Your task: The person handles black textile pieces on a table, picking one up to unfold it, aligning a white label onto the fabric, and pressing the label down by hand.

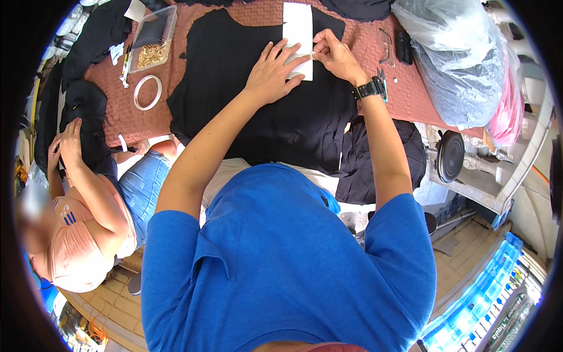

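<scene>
A black garment piece (234, 82) lies spread over the table in front of me, its near edge hanging toward my lap. On its right part rests a long white paper strip (298, 23). My left hand (273, 73) lies flat with fingers spread, pressing the strip and the cloth beside it. At the strip's right edge my right hand (337, 56) is closed in a pinch, thumb and fingertips together. What sits between those fingertips is too small to make out. A dark watch is on my right wrist.
A clear plastic box (153, 44) with small golden pieces and a white ring (148, 92) are at the left. Eyeglasses (386, 47), a black case (403, 48) and a large plastic bag (454, 64) stand right. A co-worker (82, 229) sits at left, hands on black cloth (85, 100).
</scene>
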Motion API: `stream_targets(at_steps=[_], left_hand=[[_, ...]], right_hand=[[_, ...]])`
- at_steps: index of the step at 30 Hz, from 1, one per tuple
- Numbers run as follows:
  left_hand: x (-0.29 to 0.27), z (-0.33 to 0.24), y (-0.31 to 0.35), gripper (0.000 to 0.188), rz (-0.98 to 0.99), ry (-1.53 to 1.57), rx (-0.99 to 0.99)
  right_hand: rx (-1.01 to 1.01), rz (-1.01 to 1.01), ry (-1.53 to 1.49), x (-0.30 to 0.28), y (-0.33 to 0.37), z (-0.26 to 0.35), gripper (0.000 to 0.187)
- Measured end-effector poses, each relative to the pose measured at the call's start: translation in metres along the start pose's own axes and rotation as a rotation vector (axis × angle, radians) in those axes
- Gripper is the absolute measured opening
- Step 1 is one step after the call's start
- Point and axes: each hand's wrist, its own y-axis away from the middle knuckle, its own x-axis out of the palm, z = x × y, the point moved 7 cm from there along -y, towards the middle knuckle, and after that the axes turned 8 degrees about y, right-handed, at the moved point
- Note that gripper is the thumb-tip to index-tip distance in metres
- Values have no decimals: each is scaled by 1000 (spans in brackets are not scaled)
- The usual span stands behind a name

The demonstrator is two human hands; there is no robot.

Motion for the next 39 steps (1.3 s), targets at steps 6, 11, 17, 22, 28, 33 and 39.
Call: stream_targets(at_steps=[6, 11, 17, 22, 28, 33, 39], left_hand=[[0, 0, 0, 46, 0, 3, 1], [1, 0, 0, 47, -5, 0, 4], [1, 0, 0, 47, 6, -11, 0], [1, 1, 0, 47, 12, -14, -3], [1, 1, 0, 48, 7, -18, 3], [1, 1, 0, 48, 8, -8, 5], [1, 1, 0, 48, -2, 0, 3]], right_hand=[[-63, 30, 35, 0, -3, 6, 35], [-71, 85, 89, 3, -8, 3, 36], [-77, 161, 121, 5, -12, 4, 36], [-83, 174, 135, 5, -12, 6, 37], [-109, 166, 145, 6, -12, 5, 37], [-83, 157, 157, 4, -12, 9, 36], [-132, -86, 178, -7, 0, 21, 34]])
